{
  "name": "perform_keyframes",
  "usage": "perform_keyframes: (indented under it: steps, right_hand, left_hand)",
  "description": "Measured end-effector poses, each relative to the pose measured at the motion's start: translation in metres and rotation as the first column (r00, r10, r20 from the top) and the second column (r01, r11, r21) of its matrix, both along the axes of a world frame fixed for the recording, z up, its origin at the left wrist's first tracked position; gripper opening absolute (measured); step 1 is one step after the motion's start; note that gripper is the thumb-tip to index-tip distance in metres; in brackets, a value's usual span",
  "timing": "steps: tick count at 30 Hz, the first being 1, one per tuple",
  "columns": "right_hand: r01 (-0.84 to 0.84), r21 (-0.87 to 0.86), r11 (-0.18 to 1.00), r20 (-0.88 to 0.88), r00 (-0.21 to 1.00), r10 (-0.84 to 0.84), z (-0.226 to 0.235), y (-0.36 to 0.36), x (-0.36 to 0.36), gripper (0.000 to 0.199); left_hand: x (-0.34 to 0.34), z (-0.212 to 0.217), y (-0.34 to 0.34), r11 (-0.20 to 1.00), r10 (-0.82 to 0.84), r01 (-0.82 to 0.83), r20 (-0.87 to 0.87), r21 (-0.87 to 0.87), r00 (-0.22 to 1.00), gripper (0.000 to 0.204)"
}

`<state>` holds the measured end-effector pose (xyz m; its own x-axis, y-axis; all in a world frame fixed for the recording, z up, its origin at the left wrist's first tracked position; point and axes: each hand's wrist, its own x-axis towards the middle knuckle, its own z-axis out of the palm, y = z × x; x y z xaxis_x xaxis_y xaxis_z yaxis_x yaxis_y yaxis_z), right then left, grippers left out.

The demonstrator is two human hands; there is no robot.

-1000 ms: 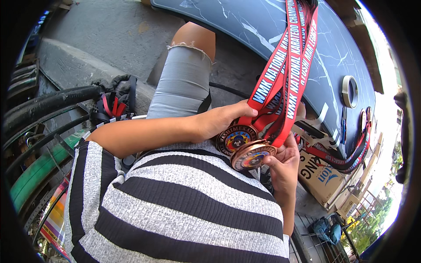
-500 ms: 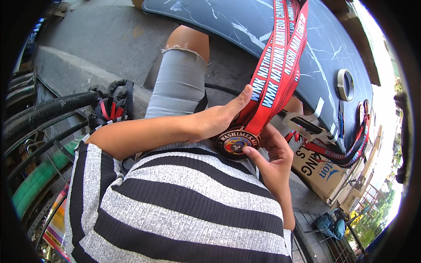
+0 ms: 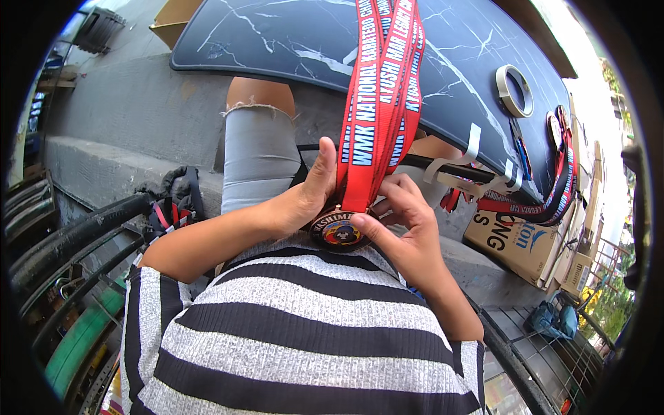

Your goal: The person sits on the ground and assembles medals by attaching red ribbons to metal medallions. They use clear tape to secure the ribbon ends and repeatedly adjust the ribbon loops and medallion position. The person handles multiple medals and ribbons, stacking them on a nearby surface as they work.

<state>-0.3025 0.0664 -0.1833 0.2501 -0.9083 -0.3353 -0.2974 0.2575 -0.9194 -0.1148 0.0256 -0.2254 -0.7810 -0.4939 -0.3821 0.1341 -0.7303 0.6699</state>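
A round medal with a colourful centre hangs low in front of my striped shirt, on wide red ribbons with white print. The ribbons form a thick bundle running up over the dark table. My right hand pinches the medal's right side, thumb on its front and fingers curled behind. On the other side, my left hand cups the bundle where ribbon and medal meet. Its thumb points up beside the ribbons, and its fingers are hidden behind them.
The dark marble-patterned table holds a tape roll and more medals, whose ribbons droop over its right edge. Pale tape strips stick to that edge. Cardboard boxes stand at right; black metal rails at left.
The medal and ribbon bundle sit further left in the picture, as the whole view has shifted. Both hands stay on the bundle, and my right thumb has moved up toward the medal's upper edge.
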Motion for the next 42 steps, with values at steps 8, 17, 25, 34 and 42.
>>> perform_keyframes:
  steps: [8, 17, 25, 34, 42]
  right_hand:
    - [-0.083, -0.169, 0.982, -0.084, 0.994, 0.069, -0.001, -0.001, 0.007, 0.035]
    - [-0.092, -0.246, 0.965, -0.025, 0.996, 0.088, -0.012, 0.0, 0.005, 0.032]
    - [0.1, -0.025, 0.995, 0.315, 0.945, -0.088, -0.008, 0.015, -0.001, 0.037]
    - [0.178, -0.066, 0.982, 0.375, 0.916, -0.141, 0.006, 0.011, -0.007, 0.037]
    - [0.266, -0.063, 0.962, 0.327, 0.916, -0.232, -0.001, 0.016, -0.003, 0.035]
  left_hand:
    - [0.0, -0.004, -0.004, 0.997, 0.026, -0.026, -0.003, 0.071, 1.0, 0.127]
    - [0.013, -0.016, -0.011, 0.996, -0.071, 0.07, 0.027, 0.057, 0.997, 0.124]
    - [0.008, -0.039, -0.004, 0.998, 0.013, -0.02, -0.131, -0.052, 0.991, 0.075]
    - [-0.005, -0.03, 0.002, 0.99, 0.138, -0.136, -0.15, 0.023, 0.979, 0.056]
    - [0.002, -0.021, 0.004, 0.943, 0.215, -0.12, -0.294, 0.312, 0.931, 0.061]
